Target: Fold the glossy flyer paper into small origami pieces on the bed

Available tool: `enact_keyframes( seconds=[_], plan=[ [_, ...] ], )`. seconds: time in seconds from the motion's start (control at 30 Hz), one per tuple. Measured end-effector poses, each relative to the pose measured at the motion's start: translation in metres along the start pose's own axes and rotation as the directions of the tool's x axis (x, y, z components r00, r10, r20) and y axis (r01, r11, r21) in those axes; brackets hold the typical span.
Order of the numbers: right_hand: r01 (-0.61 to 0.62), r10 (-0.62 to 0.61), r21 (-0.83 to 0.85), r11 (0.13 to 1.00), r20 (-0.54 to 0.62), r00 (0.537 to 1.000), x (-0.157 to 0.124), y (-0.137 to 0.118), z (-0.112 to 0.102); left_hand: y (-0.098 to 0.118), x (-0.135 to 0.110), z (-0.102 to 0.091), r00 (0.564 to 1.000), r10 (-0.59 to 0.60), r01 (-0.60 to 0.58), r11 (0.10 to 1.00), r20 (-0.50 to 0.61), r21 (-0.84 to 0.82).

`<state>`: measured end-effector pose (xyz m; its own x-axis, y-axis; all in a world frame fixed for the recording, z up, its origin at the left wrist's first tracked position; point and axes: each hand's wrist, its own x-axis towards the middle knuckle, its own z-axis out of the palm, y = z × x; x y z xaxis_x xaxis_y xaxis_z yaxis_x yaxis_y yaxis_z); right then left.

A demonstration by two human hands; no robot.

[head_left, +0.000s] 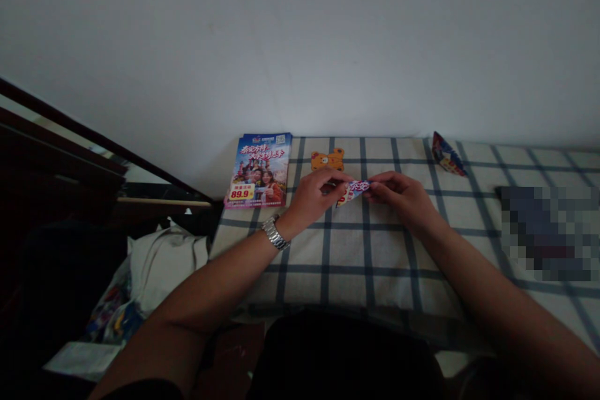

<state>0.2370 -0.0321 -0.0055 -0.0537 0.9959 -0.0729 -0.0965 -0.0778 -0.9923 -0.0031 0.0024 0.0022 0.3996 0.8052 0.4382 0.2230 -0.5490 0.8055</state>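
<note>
Both hands pinch a small folded flyer [357, 189] above the checked cloth. Its printed paper is creased into a roughly triangular shape with red and white lettering. My left hand [324, 192], with a metal watch on its wrist, grips the left edge. My right hand [392, 194] grips the right corner between thumb and fingers. Just behind my left hand lies an orange bear-shaped piece [327, 160], partly covered by that hand. To the left rests a stack of printed flyers [260, 169] showing the price 89.9.
Another folded flyer [447, 155] stands at the back right of the checked tablecloth [347, 250]. A blurred dark object [539, 231] lies on the right. A white bag [164, 256] sits below the table's left edge, and a wall [328, 44] rises behind.
</note>
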Motion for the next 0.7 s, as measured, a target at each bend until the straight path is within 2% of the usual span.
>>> enact_keyframes(
  seconds=[0.27,0.53,0.7],
  plan=[
    [0.056,-0.056,-0.055,0.997,-0.015,0.998,-0.0005,-0.0042,0.0015,0.0045,0.0014,0.0002,1.0,-0.023,0.023,1.0,-0.009,0.015],
    [0.006,-0.006,-0.007,1.0,-0.011,1.0,-0.0004,0.0001,0.0015,0.0015,-0.0003,0.0006,1.0,-0.024,0.024,1.0,-0.011,-0.008],
    [0.008,-0.008,-0.039,0.999,0.001,1.0,-0.0024,-0.0024,0.0014,0.0022,-0.0005,0.0006,1.0,-0.023,0.023,0.999,-0.009,-0.03]
  ],
)
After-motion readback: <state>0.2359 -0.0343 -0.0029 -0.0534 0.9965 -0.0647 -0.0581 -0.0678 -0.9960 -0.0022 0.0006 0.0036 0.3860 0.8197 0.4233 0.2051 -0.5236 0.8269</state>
